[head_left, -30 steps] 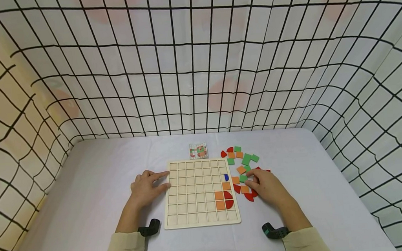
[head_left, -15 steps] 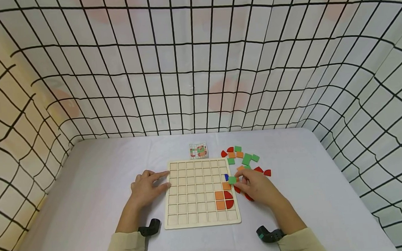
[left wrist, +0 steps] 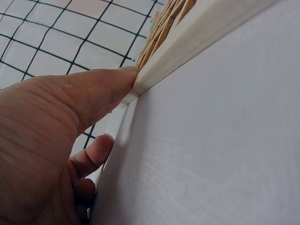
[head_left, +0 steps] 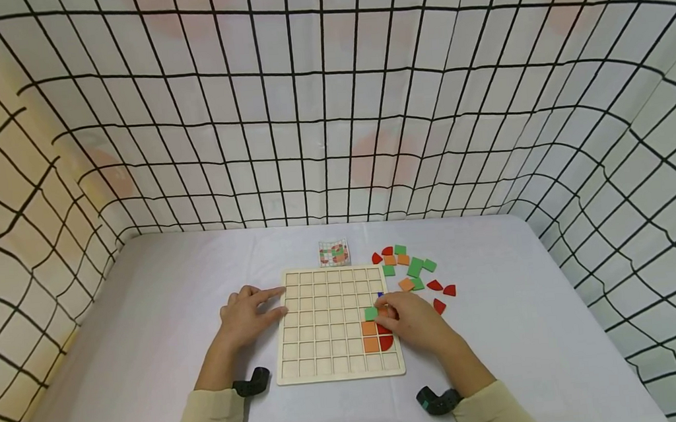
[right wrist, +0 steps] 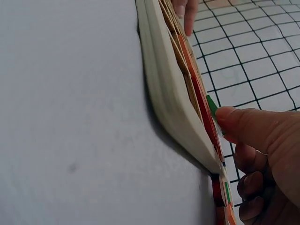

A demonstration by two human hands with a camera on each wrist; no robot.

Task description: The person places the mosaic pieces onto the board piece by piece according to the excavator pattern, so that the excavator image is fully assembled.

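Jutting leftward from the right grip (head_left: 415, 321) is a green tile (head_left: 370, 314).

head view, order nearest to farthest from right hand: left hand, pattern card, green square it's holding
1. Green square, at the right hand
2. Pattern card, beyond the board
3. Left hand, at the board's left edge
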